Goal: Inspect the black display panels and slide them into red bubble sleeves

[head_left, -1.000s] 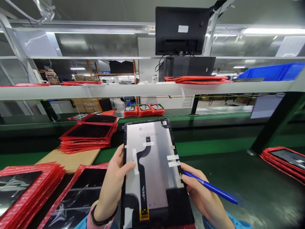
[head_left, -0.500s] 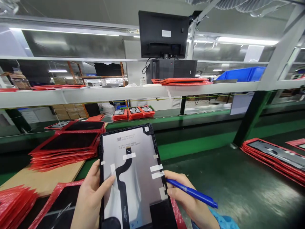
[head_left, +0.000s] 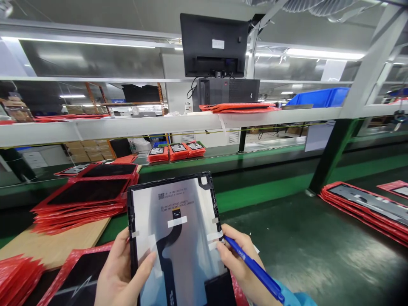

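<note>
Silvery panel back [head_left: 178, 238] is gripped along its left edge by the left hand [head_left: 119, 276]; right hand [head_left: 234, 257] fingers pinch a blue pen [head_left: 255, 268], tip touching the panel's right edge.

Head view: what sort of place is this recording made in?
Most likely an electronics assembly line. A green conveyor belt runs past, stacks of red bagged panels lie about, and the left hand holds a bare display panel.
</note>
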The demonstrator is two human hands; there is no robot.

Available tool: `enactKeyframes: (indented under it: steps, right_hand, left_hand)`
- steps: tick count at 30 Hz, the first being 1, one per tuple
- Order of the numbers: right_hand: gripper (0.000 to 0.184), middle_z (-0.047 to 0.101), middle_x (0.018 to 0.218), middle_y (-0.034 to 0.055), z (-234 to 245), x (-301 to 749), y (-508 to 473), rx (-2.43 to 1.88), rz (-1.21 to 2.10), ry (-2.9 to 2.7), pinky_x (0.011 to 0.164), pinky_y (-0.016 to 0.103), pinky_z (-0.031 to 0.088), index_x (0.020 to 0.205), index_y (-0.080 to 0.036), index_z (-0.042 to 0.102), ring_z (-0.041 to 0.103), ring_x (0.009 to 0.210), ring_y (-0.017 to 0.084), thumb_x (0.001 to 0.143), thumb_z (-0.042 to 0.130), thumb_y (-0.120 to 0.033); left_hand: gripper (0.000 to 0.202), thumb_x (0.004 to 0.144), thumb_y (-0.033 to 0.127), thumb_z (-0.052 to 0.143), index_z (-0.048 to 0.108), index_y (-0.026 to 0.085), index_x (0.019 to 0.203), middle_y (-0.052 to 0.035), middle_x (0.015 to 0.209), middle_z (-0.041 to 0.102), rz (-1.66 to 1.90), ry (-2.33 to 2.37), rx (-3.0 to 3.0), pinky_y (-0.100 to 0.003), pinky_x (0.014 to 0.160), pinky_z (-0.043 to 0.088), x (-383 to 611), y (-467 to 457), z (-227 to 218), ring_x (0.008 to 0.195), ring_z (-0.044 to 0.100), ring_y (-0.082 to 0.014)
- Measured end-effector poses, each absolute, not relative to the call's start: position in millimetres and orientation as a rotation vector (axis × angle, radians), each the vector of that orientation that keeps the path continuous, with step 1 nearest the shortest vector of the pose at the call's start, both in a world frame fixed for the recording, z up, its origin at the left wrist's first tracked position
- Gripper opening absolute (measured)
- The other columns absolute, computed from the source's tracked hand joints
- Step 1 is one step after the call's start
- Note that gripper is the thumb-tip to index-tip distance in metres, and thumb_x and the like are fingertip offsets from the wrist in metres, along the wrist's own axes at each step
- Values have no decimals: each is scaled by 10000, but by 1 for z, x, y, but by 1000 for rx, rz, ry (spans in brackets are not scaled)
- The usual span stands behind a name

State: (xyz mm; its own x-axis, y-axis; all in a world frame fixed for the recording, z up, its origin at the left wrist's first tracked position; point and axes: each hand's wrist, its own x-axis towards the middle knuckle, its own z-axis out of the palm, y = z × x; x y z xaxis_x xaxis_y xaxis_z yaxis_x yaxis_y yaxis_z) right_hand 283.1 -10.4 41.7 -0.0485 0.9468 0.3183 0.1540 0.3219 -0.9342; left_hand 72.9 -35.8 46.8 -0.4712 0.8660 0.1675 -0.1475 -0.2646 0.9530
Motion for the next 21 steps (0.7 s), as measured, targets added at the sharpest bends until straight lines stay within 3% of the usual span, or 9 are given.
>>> enactKeyframes:
  steps: [5,8,12,15,18,21]
  right_hand:
    - [273,303,529,-63,45,278,-9,-984,993,-1498,461,230,282,628,-184,578,277,509,101,802,617,-391]
    - [203,302,579,-58,43,279,-9,-874,1101,-1474,484,250,253,705,-182,620,278,538,106,788,630,-367]
    - [256,414,596,-43,40,287,-10,-840,1137,-1404,524,252,314,958,-195,660,352,560,120,819,631,-407]
    - [254,545,607,-11,43,290,-9,-904,1129,-1434,584,261,370,932,-177,661,445,586,132,854,607,-412]
    - [246,539,578,-20,45,289,-6,-905,1137,-1453,553,244,351,890,-165,652,425,549,116,849,607,-404]
    - [230,455,531,-55,46,288,-3,-889,1141,-1440,507,225,293,806,-165,611,343,509,92,840,615,-392]
  left_hand:
    - [740,644,366,815,492,260,1301,-30,1109,707,1751,1263,950,-190,848,529,71,-37,48,1028,656,-235]
    - [786,627,363,827,477,271,1325,-30,1169,683,1748,1247,915,-194,859,530,67,-36,49,1094,626,-252]
    - [762,638,359,823,492,265,1318,-40,1209,663,1762,1287,863,-198,865,532,61,-34,49,1132,605,-263]
    - [783,624,385,828,489,283,1322,-19,1201,660,1834,1343,798,-153,814,535,60,-36,48,1173,574,-262]
    - [776,633,362,826,492,327,1333,34,1119,678,1942,1337,799,-99,822,500,65,-40,46,1115,592,-196]
    - [718,647,326,822,530,336,1303,69,974,712,2011,1323,861,-67,832,475,73,-44,47,924,630,-118]
